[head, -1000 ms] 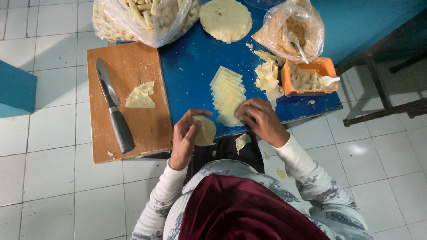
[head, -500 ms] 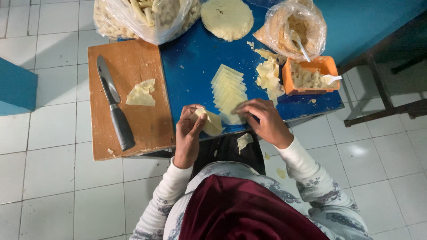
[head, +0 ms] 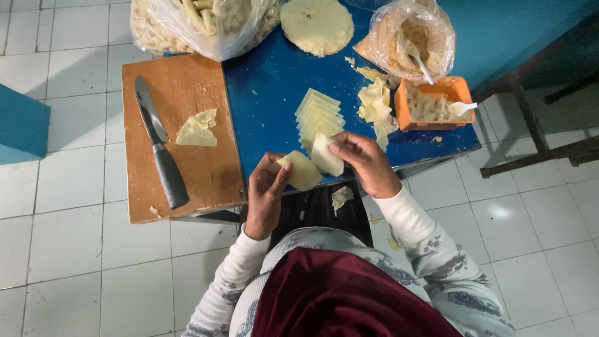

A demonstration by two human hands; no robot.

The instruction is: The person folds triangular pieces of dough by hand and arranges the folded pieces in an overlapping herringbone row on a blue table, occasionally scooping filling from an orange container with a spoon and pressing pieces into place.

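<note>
Dough squares: I see two held at the near edge of the blue worktop (head: 274,87). My left hand (head: 265,196) pinches one dough square (head: 301,171) between its fingers; my right hand (head: 368,163) pinches the other dough square (head: 327,155). A fanned stack of squares (head: 318,115) lies just beyond them. Left of the worktop sits a wooden cutting board (head: 193,175) carrying a knife (head: 159,146).

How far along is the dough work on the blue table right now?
Done: a row of cut dough squares lies fanned on the blue table, and a clear bag holds rolled pieces. In hand: the left hand holds one dough square and the right hand lifts another. Left: the round dough sheet is uncut; a piece sits by the knife.
</note>
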